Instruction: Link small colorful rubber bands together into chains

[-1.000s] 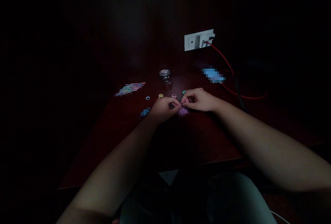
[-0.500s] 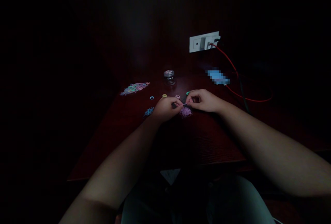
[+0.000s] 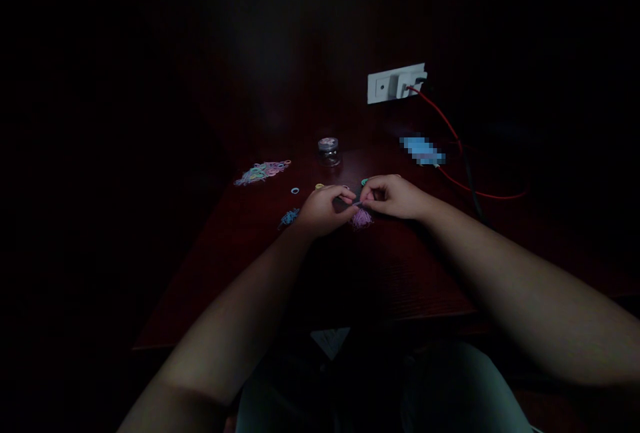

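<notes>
My left hand (image 3: pixel 323 210) and my right hand (image 3: pixel 394 196) meet fingertip to fingertip over a dark red table (image 3: pixel 350 273). Both pinch something tiny and dark between them; it is too small to name. Just below the fingertips lies a small heap of purple rubber bands (image 3: pixel 361 219). A little pile of blue bands (image 3: pixel 289 218) sits by my left wrist. Single small rings lie behind the hands: a blue ring (image 3: pixel 295 190), a yellow ring (image 3: pixel 319 186) and a green ring (image 3: pixel 364 181).
A mixed pile of pastel bands (image 3: pixel 263 171) lies at the back left. A small clear jar (image 3: pixel 329 149) stands behind the hands. A white wall socket (image 3: pixel 395 83) holds a plug with a red cable (image 3: pixel 450 153) running right. A blurred blue object (image 3: pixel 421 151) lies beside it.
Both hands stay pinched together at the same spot on the table. The view has shifted slightly, so everything sits a little further right and lower.
</notes>
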Available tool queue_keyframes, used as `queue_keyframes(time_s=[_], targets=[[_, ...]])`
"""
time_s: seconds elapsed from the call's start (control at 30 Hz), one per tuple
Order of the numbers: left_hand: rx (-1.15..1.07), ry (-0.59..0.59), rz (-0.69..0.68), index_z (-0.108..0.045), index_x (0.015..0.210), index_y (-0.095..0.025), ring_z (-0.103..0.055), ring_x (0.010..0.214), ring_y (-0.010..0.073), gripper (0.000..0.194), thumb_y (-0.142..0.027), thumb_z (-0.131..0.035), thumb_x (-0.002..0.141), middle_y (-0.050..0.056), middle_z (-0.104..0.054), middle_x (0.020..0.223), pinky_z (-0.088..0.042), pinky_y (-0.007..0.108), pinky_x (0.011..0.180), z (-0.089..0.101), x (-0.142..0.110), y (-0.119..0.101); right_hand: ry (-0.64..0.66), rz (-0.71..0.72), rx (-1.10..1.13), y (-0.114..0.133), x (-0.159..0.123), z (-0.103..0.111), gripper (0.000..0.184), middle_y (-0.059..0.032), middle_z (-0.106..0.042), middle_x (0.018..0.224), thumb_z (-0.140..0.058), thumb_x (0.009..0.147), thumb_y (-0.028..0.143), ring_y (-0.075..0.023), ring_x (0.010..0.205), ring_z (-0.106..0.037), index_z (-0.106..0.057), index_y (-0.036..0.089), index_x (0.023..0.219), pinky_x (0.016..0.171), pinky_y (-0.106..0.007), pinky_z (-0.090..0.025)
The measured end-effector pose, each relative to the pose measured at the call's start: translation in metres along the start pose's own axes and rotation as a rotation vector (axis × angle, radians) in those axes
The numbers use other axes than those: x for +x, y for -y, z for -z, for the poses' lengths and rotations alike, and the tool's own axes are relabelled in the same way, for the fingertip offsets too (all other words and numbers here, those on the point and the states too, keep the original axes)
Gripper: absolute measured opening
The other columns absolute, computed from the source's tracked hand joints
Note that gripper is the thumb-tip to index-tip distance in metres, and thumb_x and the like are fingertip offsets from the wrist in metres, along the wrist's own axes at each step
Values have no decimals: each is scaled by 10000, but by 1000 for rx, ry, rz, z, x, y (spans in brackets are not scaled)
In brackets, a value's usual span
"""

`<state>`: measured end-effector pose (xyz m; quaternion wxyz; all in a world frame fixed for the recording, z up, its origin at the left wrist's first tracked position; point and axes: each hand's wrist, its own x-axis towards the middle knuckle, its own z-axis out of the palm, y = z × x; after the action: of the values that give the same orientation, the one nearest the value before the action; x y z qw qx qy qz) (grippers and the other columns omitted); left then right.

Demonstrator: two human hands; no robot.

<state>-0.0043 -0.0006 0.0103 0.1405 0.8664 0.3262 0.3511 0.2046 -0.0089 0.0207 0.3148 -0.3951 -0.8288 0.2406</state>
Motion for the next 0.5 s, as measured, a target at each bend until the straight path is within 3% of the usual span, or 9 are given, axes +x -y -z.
queue_keyframes(time_s=[0.17, 0.5], targets=[[7, 14, -13, -680, 880, -189, -617, 814, 150, 104, -206, -629, 791, 28, -697, 852, -471, 300, 782, 1, 2, 2, 19, 7, -4, 1, 0, 0, 175, 0, -567, 646, -635, 743, 304, -90, 555, -474, -667, 135, 778, 523, -220, -346], [37, 22, -17, -659, 915, -197, -607, 873, 156, 141, -171, -619, 782, 31, -682, 919, -463, 310, 827, -1, 1, 3, 7, 16, 37, -2, 1, -2, 185, 3, -557, 646, -654, 736, 318, -96, 570, -477, -666, 139, 780, 533, -228, -358]])
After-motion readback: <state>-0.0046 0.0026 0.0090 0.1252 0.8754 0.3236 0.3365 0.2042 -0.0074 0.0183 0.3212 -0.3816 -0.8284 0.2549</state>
